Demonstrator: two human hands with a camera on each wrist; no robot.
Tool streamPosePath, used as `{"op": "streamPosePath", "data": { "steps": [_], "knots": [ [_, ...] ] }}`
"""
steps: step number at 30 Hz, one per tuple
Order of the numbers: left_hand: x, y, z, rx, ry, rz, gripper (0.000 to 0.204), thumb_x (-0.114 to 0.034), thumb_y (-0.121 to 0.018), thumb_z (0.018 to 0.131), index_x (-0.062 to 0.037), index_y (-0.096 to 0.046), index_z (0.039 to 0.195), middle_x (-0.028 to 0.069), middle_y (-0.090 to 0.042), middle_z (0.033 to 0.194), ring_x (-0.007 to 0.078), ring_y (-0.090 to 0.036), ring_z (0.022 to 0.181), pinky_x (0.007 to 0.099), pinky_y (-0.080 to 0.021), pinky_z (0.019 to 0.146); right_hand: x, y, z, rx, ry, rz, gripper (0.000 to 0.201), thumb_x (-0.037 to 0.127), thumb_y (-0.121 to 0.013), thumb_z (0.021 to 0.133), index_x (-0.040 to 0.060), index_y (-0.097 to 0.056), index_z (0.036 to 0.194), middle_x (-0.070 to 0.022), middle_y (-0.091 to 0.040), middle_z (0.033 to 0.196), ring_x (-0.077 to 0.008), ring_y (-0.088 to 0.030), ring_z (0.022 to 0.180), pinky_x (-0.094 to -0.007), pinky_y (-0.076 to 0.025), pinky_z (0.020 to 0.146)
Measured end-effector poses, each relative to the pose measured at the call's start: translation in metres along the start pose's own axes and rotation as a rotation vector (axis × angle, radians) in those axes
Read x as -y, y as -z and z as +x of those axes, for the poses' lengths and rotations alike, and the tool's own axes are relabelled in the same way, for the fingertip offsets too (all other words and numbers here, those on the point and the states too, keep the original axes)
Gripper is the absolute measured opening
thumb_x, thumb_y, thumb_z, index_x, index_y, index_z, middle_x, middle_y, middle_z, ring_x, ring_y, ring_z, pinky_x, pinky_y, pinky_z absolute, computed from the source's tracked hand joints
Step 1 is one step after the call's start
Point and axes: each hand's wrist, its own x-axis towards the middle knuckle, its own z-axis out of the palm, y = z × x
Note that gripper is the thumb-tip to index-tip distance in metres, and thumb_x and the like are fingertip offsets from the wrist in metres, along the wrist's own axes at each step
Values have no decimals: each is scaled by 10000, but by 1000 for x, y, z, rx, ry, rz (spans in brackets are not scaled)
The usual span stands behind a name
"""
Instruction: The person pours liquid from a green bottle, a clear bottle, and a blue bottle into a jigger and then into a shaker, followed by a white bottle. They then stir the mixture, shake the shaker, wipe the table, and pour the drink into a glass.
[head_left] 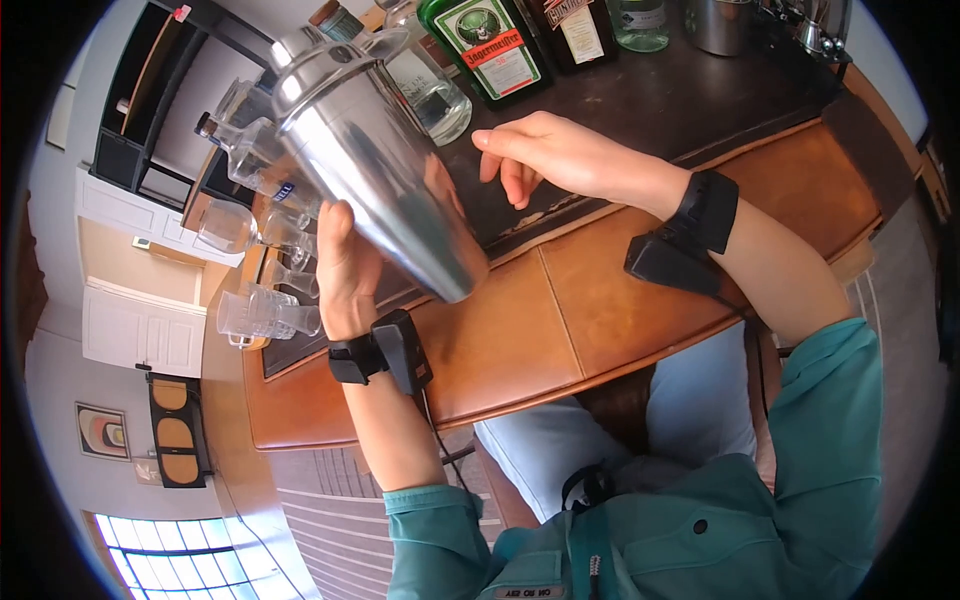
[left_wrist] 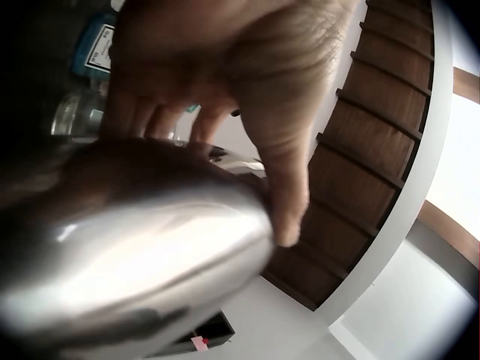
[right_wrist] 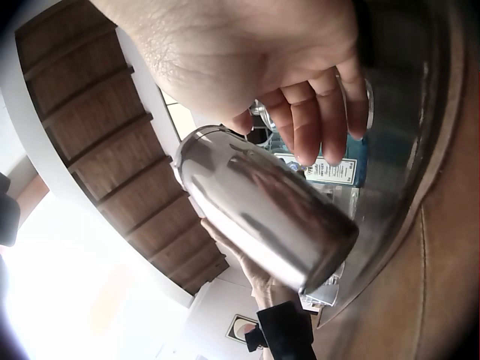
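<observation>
My left hand (head_left: pixel 345 265) holds a shiny metal cocktail shaker (head_left: pixel 385 185) up over the bar top, its capped end tilted away to the upper left. In the left wrist view the thumb and fingers of that hand (left_wrist: pixel 210 67) lie around the shaker's side (left_wrist: pixel 142 255), partly hidden behind it. To the right of the shaker my right hand (head_left: pixel 560 155) hovers with loosely bent fingers and nothing in it. The right wrist view has this hand (right_wrist: pixel 277 82) palm-side to the camera, its fingers hanging relaxed above the shaker (right_wrist: pixel 262 210).
A green Jägermeister bottle (head_left: pixel 490 55), a dark bottle (head_left: pixel 580 35) and a clear bottle (head_left: pixel 435 100) line the back of the dark bar top (head_left: pixel 680 110). Several glasses, including a stemmed one (head_left: pixel 228 226), stand at the left. A brown leather edge (head_left: pixel 560 300) runs along the front.
</observation>
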Motion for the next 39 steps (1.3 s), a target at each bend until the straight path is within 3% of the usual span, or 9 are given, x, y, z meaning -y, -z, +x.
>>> {"op": "streamPosePath", "data": {
  "steps": [2, 4, 6, 9, 16, 20, 24, 27, 39],
  "knots": [
    [-6, 4, 0, 93, -38, 77, 727, -395, -738, 670, 31, -423, 1168, 114, -542, 1093, 208, -547, 971, 346, -432, 857, -1, -2, 1, -8, 6, -9, 451, 373, -381, 927, -24, -575, 837, -49, -554, 599, -124, -547, 579, -251, -443, 589],
    [-9, -3, 5, -72, -15, 186, 706, -387, -736, 676, 36, -435, 1153, 109, -551, 1073, 202, -558, 946, 330, -438, 840, 0, -3, 0, 0, 10, -2, 448, 373, -379, 930, -19, -574, 832, -46, -552, 601, -123, -546, 581, -250, -442, 588],
    [-8, -11, 3, -72, -69, 150, 708, -385, -735, 675, 40, -437, 1156, 105, -554, 1072, 192, -559, 945, 313, -432, 838, -1, -2, 2, -15, 44, 18, 444, 370, -408, 915, -28, -569, 802, -69, -555, 586, -128, -546, 537, -256, -461, 537],
    [-11, -12, -2, 222, -52, 146, 759, -354, -766, 638, 28, -418, 1195, 109, -547, 1096, 185, -540, 988, 306, -415, 859, 0, -3, 1, -33, 25, 33, 435, 362, -399, 921, -22, -568, 808, -60, -555, 590, -121, -548, 548, -249, -461, 545],
    [-4, -14, 5, -105, -7, 25, 662, -157, -741, 680, -21, -391, 1226, 103, -574, 1035, 147, -566, 871, 266, -450, 693, 8, -6, -1, 47, -50, 9, 409, 338, -335, 951, -3, -549, 876, -37, -550, 635, -117, -552, 614, -241, -441, 614],
    [-2, -11, 6, -177, -71, 71, 837, -149, -781, 628, 30, -304, 1291, 121, -574, 1028, 137, -567, 833, 242, -427, 591, 10, -8, -1, 55, -81, -20, 410, 337, -324, 955, 3, -552, 887, -36, -545, 651, -120, -556, 637, -244, -447, 637],
    [8, -5, 14, -269, -180, 241, 941, -171, -817, 547, 62, -289, 1290, 169, -541, 1068, 200, -552, 918, 308, -437, 833, 9, -7, 0, 29, -78, 18, 415, 321, -303, 960, 1, -558, 892, -40, -543, 650, -126, -556, 635, -253, -456, 646],
    [-2, -5, 9, -174, -140, 269, 729, -137, -788, 593, -8, -409, 1202, 99, -537, 1044, 177, -513, 987, 309, -416, 844, 9, -9, -1, 14, -76, 13, 414, 342, -332, 953, 4, -561, 888, -42, -548, 645, -117, -552, 626, -244, -450, 628],
    [3, -9, 7, -293, -162, 314, 925, -170, -819, 540, 61, -300, 1270, 156, -483, 1123, 219, -491, 1030, 323, -410, 881, 8, -9, 0, 22, -99, -29, 424, 335, -315, 955, 0, -565, 880, -57, -553, 647, -130, -548, 638, -252, -445, 648]
  ]
}}
